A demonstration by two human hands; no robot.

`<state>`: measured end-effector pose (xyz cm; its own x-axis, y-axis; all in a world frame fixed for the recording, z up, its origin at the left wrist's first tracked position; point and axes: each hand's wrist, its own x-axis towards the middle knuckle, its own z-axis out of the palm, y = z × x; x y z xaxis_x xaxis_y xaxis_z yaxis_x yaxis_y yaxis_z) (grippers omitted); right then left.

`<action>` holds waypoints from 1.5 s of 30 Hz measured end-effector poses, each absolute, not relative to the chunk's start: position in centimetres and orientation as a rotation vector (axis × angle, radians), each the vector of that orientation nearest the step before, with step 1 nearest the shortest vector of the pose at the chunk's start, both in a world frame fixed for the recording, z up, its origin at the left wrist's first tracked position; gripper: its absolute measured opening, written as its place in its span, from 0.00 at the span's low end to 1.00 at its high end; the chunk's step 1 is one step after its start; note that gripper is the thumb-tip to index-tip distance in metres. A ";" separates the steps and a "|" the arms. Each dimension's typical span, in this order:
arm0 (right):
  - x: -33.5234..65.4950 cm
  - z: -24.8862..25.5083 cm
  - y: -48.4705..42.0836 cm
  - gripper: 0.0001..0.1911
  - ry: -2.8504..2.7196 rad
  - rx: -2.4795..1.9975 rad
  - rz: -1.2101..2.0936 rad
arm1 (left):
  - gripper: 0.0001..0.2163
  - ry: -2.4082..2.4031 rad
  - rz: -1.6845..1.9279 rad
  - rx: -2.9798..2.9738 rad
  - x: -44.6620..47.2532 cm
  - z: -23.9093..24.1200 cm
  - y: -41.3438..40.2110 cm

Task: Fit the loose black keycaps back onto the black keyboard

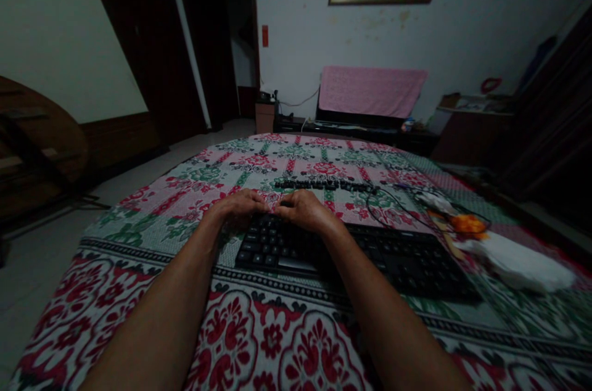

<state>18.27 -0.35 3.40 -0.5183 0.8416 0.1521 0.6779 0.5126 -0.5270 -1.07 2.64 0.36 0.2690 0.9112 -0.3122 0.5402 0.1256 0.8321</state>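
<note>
A black computer keyboard (407, 258) lies on a flowered cloth, partly covered by my right forearm. My left hand (243, 201) is at its far left corner, with the fingers drawn together near the top row. Close beside it, my right hand (305, 211) reaches over the upper left part of the keyboard, thumb and fingers pinched. A small dark bit shows by the right fingers, too unclear to name. Just beyond both hands, several small black pieces that look like keycaps (324, 184) lie in a row.
The patterned tablecloth (272, 341) covers the table. To the right lie a white plastic bag (522, 261), an orange crumpled thing (468, 224) and a black cable (393, 197). A pink towel (372, 92) hangs over a screen by the far wall. A round wooden tabletop (41, 138) leans at left.
</note>
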 end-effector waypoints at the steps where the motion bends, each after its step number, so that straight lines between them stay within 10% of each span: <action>1: 18.3 3.4 -0.4 0.10 -2.376 -1.261 0.558 | 0.16 1.394 0.461 1.543 -1.2 0.1 2.8; 45: 17.9 3.3 -0.7 0.11 -2.454 -1.118 0.396 | 0.11 1.328 0.433 1.544 -1.4 -0.1 2.9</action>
